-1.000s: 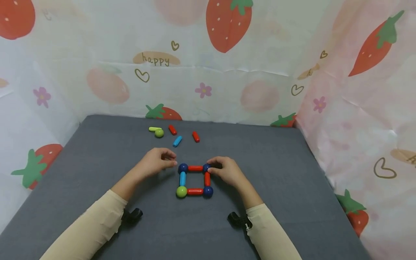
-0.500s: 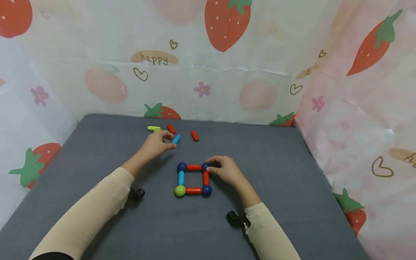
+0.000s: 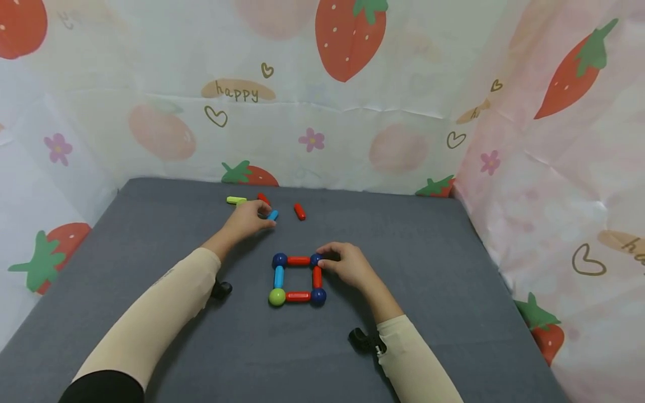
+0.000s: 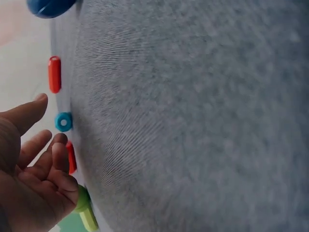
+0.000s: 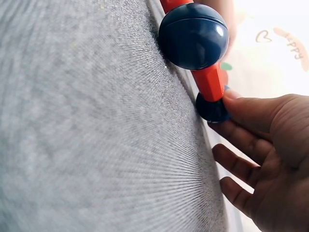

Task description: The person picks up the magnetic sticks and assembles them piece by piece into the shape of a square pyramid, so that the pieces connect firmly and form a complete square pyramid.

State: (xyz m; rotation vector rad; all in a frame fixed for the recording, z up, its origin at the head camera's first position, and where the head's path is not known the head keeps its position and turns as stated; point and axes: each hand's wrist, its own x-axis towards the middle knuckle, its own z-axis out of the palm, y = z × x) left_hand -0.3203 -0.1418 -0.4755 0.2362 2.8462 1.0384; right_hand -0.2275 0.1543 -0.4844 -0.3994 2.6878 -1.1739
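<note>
A square of magnetic rods and balls lies mid-table: red rods point(image 3: 298, 296) on three sides, a light-blue rod point(image 3: 279, 277) on the left, a green ball point(image 3: 277, 297) at the near-left corner and dark-blue balls point(image 3: 279, 260) at the others. My right hand point(image 3: 350, 266) pinches the far-right dark-blue ball point(image 5: 211, 107) between thumb and fingers. Farther back, my left hand point(image 3: 247, 218) is at a loose light-blue rod point(image 3: 272, 215). In the left wrist view its thumb and fingers stand apart, with the loose light-blue rod point(image 4: 63, 122) beyond the gap between them.
Near the left hand lie a loose red rod point(image 3: 263, 198), a yellow-green rod point(image 3: 235, 200) and a loose green ball point(image 4: 83, 199), partly hidden by the hand. Another red rod point(image 3: 299, 211) lies to the right. A strawberry-print curtain point(image 3: 322, 112) hangs behind the grey table point(image 3: 428, 268).
My left hand has left the square's far-left corner and moved away across the table to the loose light-blue rod. The right hand has stayed on its ball.
</note>
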